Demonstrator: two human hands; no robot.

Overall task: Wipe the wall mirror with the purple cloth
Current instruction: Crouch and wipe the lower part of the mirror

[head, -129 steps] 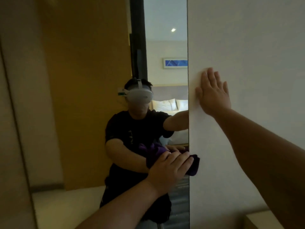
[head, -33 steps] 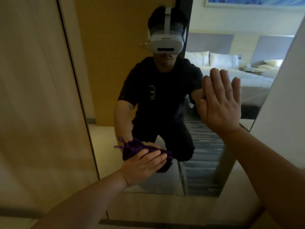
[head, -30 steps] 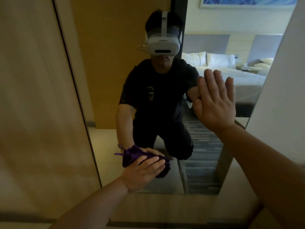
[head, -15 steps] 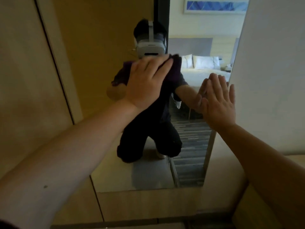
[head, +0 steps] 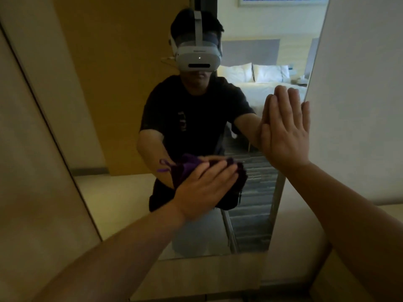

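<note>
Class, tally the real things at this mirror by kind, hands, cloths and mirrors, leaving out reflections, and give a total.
Hands: 2 (left hand, right hand)
Purple cloth: 1
Wall mirror: 1
Total: 4

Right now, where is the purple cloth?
Head view: the purple cloth is pressed to the wall mirror under the left hand, lower left of the right hand.

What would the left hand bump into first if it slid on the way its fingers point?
Probably the right hand, pressed flat on the mirror up and rightward; nothing else shows between them.
</note>
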